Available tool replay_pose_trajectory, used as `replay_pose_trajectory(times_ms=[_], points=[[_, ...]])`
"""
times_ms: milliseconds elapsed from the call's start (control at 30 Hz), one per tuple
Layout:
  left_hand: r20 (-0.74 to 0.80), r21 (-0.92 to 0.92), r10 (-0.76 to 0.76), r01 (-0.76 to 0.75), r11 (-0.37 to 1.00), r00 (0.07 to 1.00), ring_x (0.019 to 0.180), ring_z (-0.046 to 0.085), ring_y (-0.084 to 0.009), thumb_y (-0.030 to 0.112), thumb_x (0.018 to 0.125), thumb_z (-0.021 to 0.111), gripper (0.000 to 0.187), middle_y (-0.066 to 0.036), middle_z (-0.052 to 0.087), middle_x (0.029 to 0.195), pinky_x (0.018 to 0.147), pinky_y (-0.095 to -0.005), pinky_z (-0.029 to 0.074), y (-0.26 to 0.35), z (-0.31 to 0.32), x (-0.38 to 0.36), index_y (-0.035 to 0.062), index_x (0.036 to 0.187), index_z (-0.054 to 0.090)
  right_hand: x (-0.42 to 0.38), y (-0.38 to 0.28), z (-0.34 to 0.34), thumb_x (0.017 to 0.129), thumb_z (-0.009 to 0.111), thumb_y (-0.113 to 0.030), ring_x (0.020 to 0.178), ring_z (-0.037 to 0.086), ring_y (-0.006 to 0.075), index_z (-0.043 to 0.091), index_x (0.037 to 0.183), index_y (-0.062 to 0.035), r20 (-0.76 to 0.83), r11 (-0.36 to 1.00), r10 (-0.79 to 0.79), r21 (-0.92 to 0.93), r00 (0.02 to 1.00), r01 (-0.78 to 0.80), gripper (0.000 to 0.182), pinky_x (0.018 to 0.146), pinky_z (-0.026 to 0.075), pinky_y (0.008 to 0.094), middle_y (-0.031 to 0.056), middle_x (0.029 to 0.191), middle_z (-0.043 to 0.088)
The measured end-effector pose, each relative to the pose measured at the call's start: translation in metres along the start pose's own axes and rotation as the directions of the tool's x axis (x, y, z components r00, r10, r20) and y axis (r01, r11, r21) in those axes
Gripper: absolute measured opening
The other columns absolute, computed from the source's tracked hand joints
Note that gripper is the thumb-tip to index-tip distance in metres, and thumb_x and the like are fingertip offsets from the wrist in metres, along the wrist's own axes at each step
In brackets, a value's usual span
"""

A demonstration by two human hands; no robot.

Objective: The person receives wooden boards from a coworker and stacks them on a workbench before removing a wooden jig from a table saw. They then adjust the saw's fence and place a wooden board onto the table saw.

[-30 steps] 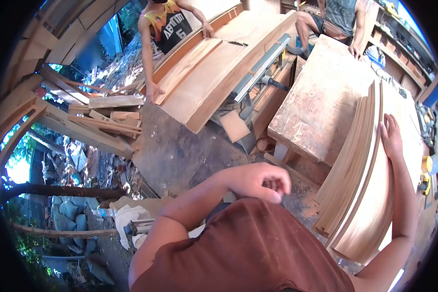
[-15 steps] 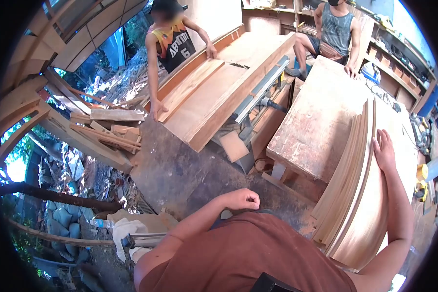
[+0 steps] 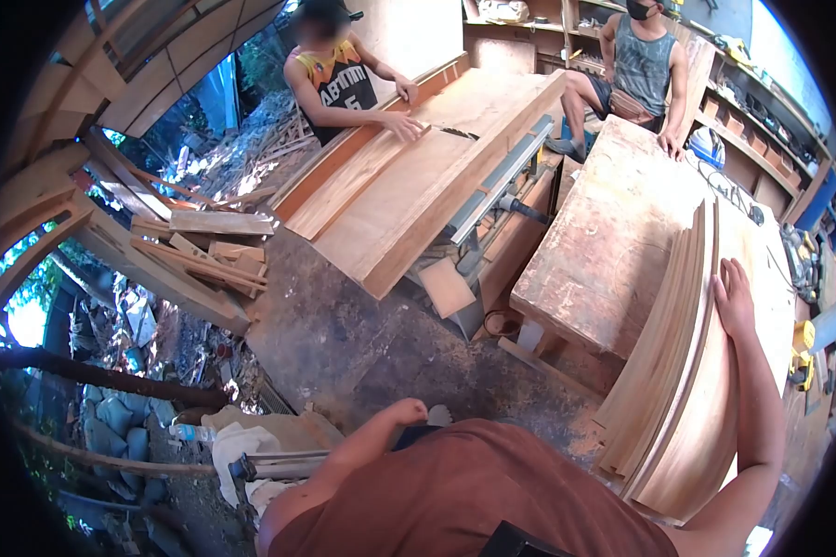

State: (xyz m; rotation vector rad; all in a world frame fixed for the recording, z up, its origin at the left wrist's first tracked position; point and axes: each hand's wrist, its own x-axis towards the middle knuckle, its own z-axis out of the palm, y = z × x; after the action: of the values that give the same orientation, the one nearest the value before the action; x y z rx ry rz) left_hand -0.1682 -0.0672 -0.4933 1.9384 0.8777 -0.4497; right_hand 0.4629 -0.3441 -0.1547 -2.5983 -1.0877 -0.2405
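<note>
My right hand (image 3: 734, 295) lies flat with fingers stretched out on a wide wooden board (image 3: 692, 446) at the right. Just left of that hand, several long, thin wooden strips (image 3: 655, 362) stand side by side and run along the board. My left hand (image 3: 407, 411) hangs in front of my body, beside my brown shirt (image 3: 492, 483). Its fingers are curled into a loose fist, and I see nothing in them.
A worn workbench (image 3: 594, 251) stands left of the strips. Beyond it, a co-worker in a jersey (image 3: 348, 88) handles a wooden strip (image 3: 353, 176) on a table saw (image 3: 409, 195). Another person (image 3: 641, 70) sits behind the bench. Scrap wood (image 3: 218, 232) is piled at left.
My left hand has moved left and down, closer to my body. My right hand stays on the board. The co-worker's hand has shifted from the strip's near end toward the saw blade.
</note>
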Motion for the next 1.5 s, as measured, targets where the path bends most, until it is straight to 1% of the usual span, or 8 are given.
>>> replay_pose_trajectory(times_ms=[33,100,433,500,667,933,1333,1500], points=[[0.003,-0.002,0.003,-0.003,1.000,1.000,0.079,0.064,-0.0193,0.025,0.079,0.064,0.019,-0.009,0.068,0.085,0.072,-0.0335,0.049,-0.012,0.002,-0.008,0.0095,0.089,0.070,0.000,0.002,0.001,0.092,0.049,-0.033,0.128,0.038,0.0327,0.046,0.129,-0.0047,-0.003,1.000,-0.004,0.006,1.000,0.004,0.047,0.106,0.031,0.0387,0.0190,0.138,0.039],[0.035,-0.125,-0.216,0.219,0.968,0.976,0.074,0.063,-0.0166,0.025,0.079,0.065,0.019,-0.007,0.068,0.081,0.067,-0.0328,0.050,-0.029,0.000,-0.018,0.0093,0.088,0.070,0.002,0.003,0.002,0.092,0.050,-0.032,0.128,0.038,0.0326,0.046,0.129,-0.0044,-0.003,1.000,-0.003,0.021,1.000,0.003,0.047,0.106,0.032,0.0384,0.0191,0.138,0.039],[-0.064,-0.279,-0.093,0.072,0.958,0.994,0.069,0.061,-0.0136,0.025,0.081,0.065,0.021,-0.005,0.067,0.077,0.062,-0.0314,0.049,-0.057,-0.045,0.004,0.0057,0.088,0.069,0.016,0.032,0.028,0.092,0.050,-0.030,0.128,0.038,0.0330,0.044,0.130,-0.0010,0.048,0.995,0.102,0.017,0.994,-0.103,0.048,0.106,0.031,0.0381,0.0209,0.136,0.040],[-0.126,-0.428,-0.089,0.027,0.903,0.988,0.066,0.060,-0.0129,0.025,0.081,0.065,0.022,-0.004,0.066,0.075,0.062,-0.0309,0.049,-0.065,-0.054,0.013,0.0057,0.090,0.069,0.015,0.013,0.027,0.092,0.050,-0.031,0.129,0.037,0.0329,0.043,0.131,-0.0008,0.067,0.991,0.128,0.031,0.989,-0.131,0.050,0.107,0.030,0.0387,0.0210,0.137,0.040],[-0.069,-0.376,-0.109,0.076,0.923,0.992,0.062,0.059,-0.0132,0.025,0.081,0.066,0.022,-0.004,0.064,0.072,0.061,-0.0303,0.048,-0.094,-0.070,0.010,0.0061,0.091,0.068,0.005,-0.058,0.014,0.086,0.056,-0.037,0.130,0.034,0.0298,0.038,0.135,-0.0034,0.030,0.899,0.379,-0.251,0.925,-0.360,0.062,0.107,0.029,0.0401,0.0157,0.139,0.038],[0.003,-0.329,-0.164,0.156,0.931,0.986,0.061,0.057,-0.0125,0.026,0.081,0.066,0.022,-0.003,0.063,0.071,0.060,-0.0292,0.047,-0.173,-0.060,-0.015,0.0057,0.089,0.068,0.009,-0.034,0.030,0.084,0.059,-0.037,0.129,0.038,0.0284,0.039,0.135,-0.0046,-0.027,0.907,0.367,-0.213,0.930,-0.364,0.063,0.107,0.031,0.0391,0.0144,0.137,0.042],[-0.036,-0.476,-0.220,0.177,0.861,0.975,0.062,0.056,-0.0115,0.024,0.081,0.064,0.022,-0.002,0.061,0.073,0.059,-0.0283,0.047,-0.160,-0.077,-0.013,0.0053,0.092,0.066,0.007,-0.035,0.029,0.084,0.060,-0.035,0.129,0.038,0.0284,0.039,0.136,-0.0055,-0.079,0.898,0.377,-0.210,0.923,-0.385,0.062,0.107,0.031,0.0374,0.0149,0.138,0.041],[-0.036,-0.462,-0.136,0.104,0.881,0.990,0.062,0.056,-0.0113,0.025,0.081,0.064,0.023,-0.002,0.062,0.073,0.060,-0.0277,0.046,-0.173,-0.074,-0.002,0.0050,0.093,0.066,0.007,-0.038,0.027,0.084,0.060,-0.035,0.131,0.034,0.0272,0.039,0.136,-0.0059,-0.056,0.904,0.370,-0.207,0.927,-0.374,0.063,0.109,0.029,0.0371,0.0148,0.140,0.039]])
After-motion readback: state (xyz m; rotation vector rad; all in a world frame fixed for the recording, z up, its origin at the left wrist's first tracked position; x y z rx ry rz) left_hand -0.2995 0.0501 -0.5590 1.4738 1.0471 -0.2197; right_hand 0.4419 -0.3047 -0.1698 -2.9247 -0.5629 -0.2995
